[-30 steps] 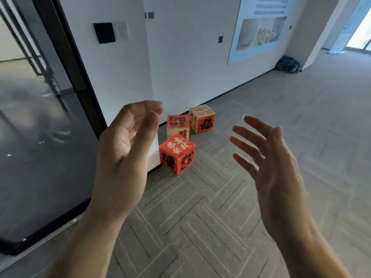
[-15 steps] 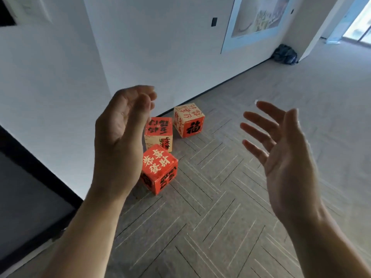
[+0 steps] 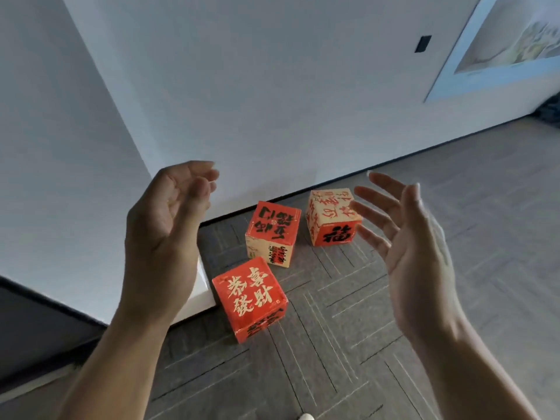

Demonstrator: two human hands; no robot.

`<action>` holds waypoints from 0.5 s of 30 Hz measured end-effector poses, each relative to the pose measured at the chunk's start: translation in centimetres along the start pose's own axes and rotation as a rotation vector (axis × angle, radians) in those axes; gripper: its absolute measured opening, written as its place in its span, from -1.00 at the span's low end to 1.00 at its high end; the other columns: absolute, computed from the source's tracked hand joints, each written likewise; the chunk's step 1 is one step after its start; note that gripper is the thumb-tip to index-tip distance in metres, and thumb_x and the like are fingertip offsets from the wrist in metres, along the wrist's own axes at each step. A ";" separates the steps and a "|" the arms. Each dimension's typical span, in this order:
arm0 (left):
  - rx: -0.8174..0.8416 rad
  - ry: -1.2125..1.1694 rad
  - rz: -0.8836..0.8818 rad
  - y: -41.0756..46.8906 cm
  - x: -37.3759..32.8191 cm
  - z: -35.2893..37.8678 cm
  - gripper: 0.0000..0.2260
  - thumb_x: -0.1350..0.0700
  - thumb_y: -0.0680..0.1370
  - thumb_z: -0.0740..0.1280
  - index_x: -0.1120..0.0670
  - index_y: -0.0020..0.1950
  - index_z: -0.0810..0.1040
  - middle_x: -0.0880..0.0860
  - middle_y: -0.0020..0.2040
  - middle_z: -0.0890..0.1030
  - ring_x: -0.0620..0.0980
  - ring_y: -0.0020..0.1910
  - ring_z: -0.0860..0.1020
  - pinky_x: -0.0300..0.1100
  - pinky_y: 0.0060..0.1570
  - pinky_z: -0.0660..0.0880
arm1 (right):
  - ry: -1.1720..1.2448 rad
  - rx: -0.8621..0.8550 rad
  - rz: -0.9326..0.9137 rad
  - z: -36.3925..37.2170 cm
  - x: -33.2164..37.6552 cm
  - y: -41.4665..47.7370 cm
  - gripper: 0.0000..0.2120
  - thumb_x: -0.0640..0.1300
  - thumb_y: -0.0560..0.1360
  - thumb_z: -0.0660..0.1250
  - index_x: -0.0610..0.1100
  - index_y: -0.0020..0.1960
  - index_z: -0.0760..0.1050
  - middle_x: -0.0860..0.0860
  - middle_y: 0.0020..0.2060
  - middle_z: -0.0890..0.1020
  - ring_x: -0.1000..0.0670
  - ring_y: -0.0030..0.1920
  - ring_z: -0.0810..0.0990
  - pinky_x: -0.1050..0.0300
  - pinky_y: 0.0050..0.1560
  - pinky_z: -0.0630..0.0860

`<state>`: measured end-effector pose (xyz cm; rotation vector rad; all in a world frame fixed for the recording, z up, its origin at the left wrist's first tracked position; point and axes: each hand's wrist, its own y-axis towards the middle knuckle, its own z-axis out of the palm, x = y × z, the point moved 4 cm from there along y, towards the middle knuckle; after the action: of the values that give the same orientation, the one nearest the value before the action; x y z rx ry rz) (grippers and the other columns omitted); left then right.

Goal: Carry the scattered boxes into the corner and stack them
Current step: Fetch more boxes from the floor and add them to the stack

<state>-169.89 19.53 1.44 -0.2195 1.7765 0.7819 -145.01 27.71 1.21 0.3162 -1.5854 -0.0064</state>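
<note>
Red box (image 3: 250, 298), red-topped box (image 3: 272, 233) and cream box (image 3: 333, 218) are laid unstacked on the floor (image 3: 394, 374). Left grip (image 3: 163, 237) is held loosely curled, right grip (image 3: 415, 253) spread, both empty.

Printed cardboard with a faint sheen is seen on the red box (image 3: 250, 298), the red-topped box (image 3: 272, 228) and the cream-topped box (image 3: 331, 207) beyond it. The floor (image 3: 333, 344) beneath and the wall (image 3: 272, 101) behind are finished matt.

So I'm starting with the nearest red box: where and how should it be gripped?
Likely by two opposite side faces of the nearest red box, left hand and right hand closing in from either side: it is a handleless cube resting flat on the floor.
</note>
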 end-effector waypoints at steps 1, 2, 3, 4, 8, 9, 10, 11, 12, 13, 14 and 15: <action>-0.030 0.032 -0.022 1.1 0.6 0.5 -0.56 -0.22 0.63 0.19 0.01 0.34 0.58 -0.15 0.23 0.68 -0.14 0.29 0.62 0.01 0.33 0.57 | 0.000 0.039 0.015 0.4 -0.6 2.5 -0.22 0.56 0.46 0.10 0.08 0.46 0.47 0.11 0.33 0.64 0.09 0.34 0.61 -0.18 0.39 0.51; -0.056 0.063 -0.039 2.1 1.3 0.7 -0.57 -0.23 0.63 0.19 0.00 0.33 0.58 -0.15 0.24 0.68 -0.14 0.29 0.62 0.06 0.34 0.56 | -0.002 0.080 0.026 1.0 -1.0 4.8 -0.23 0.52 0.47 0.09 0.07 0.47 0.47 0.11 0.34 0.64 0.10 0.34 0.62 -0.19 0.40 0.51; -0.081 0.081 -0.050 3.1 2.2 1.0 -0.58 -0.23 0.63 0.20 -0.01 0.33 0.58 -0.14 0.24 0.68 -0.13 0.30 0.62 0.11 0.35 0.55 | -0.004 0.111 0.032 1.5 -1.5 6.9 -0.25 0.49 0.47 0.08 0.07 0.47 0.46 0.11 0.34 0.64 0.10 0.34 0.62 -0.20 0.41 0.50; -0.108 0.092 -0.066 4.0 3.3 1.1 -0.58 -0.24 0.62 0.20 -0.03 0.32 0.58 -0.15 0.25 0.68 -0.12 0.30 0.62 0.13 0.36 0.55 | -0.005 0.140 0.039 2.1 -2.2 8.9 -0.26 0.48 0.47 0.07 0.08 0.47 0.47 0.10 0.34 0.64 0.10 0.34 0.61 -0.21 0.41 0.50; -0.236 0.090 -0.161 7.6 8.7 1.8 -0.53 -0.24 0.62 0.19 0.02 0.34 0.58 -0.14 0.24 0.68 -0.11 0.29 0.63 0.11 0.32 0.58 | -0.032 0.224 0.089 4.3 -6.0 15.5 -0.24 0.53 0.45 0.09 0.10 0.47 0.46 0.10 0.34 0.64 0.09 0.34 0.62 -0.20 0.40 0.51; -0.254 0.081 -0.182 8.7 10.3 2.2 -0.52 -0.24 0.62 0.18 0.04 0.35 0.58 -0.12 0.23 0.68 -0.10 0.28 0.64 0.12 0.31 0.59 | -0.047 0.231 0.103 4.7 -7.2 17.1 -0.25 0.51 0.46 0.08 0.10 0.46 0.47 0.10 0.33 0.64 0.09 0.33 0.62 -0.20 0.40 0.51; -0.251 0.074 -0.204 10.0 11.8 3.0 -0.52 -0.24 0.62 0.18 0.05 0.35 0.58 -0.11 0.23 0.68 -0.09 0.27 0.64 0.12 0.31 0.59 | -0.061 0.227 0.116 5.0 -8.4 18.5 -0.27 0.50 0.46 0.08 0.10 0.46 0.47 0.10 0.32 0.64 0.09 0.32 0.62 -0.20 0.40 0.51; -0.244 0.072 -0.220 11.2 13.2 3.7 -0.52 -0.24 0.62 0.18 0.05 0.34 0.58 -0.10 0.23 0.68 -0.09 0.26 0.64 0.11 0.31 0.59 | -0.068 0.226 0.126 5.4 -9.6 19.9 -0.27 0.49 0.46 0.08 0.10 0.45 0.48 0.09 0.32 0.64 0.10 0.32 0.62 -0.20 0.40 0.51; -0.246 0.076 -0.219 12.2 14.4 4.3 -0.53 -0.24 0.62 0.19 0.05 0.34 0.58 -0.10 0.22 0.68 -0.09 0.26 0.64 0.10 0.32 0.58 | -0.065 0.239 0.130 5.9 -10.6 21.1 -0.27 0.49 0.46 0.09 0.10 0.45 0.48 0.09 0.31 0.64 0.09 0.32 0.63 -0.19 0.40 0.51; -0.249 0.086 -0.215 13.2 15.6 4.7 -0.54 -0.22 0.63 0.19 0.05 0.34 0.57 -0.10 0.22 0.68 -0.09 0.27 0.64 0.09 0.33 0.58 | -0.064 0.259 0.135 6.5 -11.8 22.4 -0.26 0.50 0.46 0.10 0.09 0.45 0.48 0.08 0.31 0.64 0.09 0.32 0.63 -0.18 0.39 0.51; -0.239 0.094 -0.224 14.1 16.9 5.3 -0.57 -0.20 0.65 0.20 0.06 0.34 0.57 -0.10 0.22 0.68 -0.09 0.27 0.64 0.07 0.33 0.58 | -0.074 0.269 0.149 6.9 -13.0 23.6 -0.25 0.51 0.45 0.10 0.09 0.46 0.48 0.08 0.31 0.64 0.10 0.31 0.63 -0.17 0.39 0.51; -0.231 0.102 -0.245 14.7 18.1 5.7 -0.60 -0.17 0.67 0.20 0.06 0.34 0.57 -0.10 0.22 0.68 -0.09 0.27 0.63 0.06 0.32 0.59 | -0.094 0.278 0.173 7.4 -14.2 24.5 -0.25 0.51 0.45 0.09 0.09 0.46 0.48 0.08 0.30 0.65 0.11 0.31 0.63 -0.17 0.39 0.52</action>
<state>-179.36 38.37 -9.97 -0.6288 1.7113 0.8081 -156.96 52.72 -8.10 0.3978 -1.7044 0.3397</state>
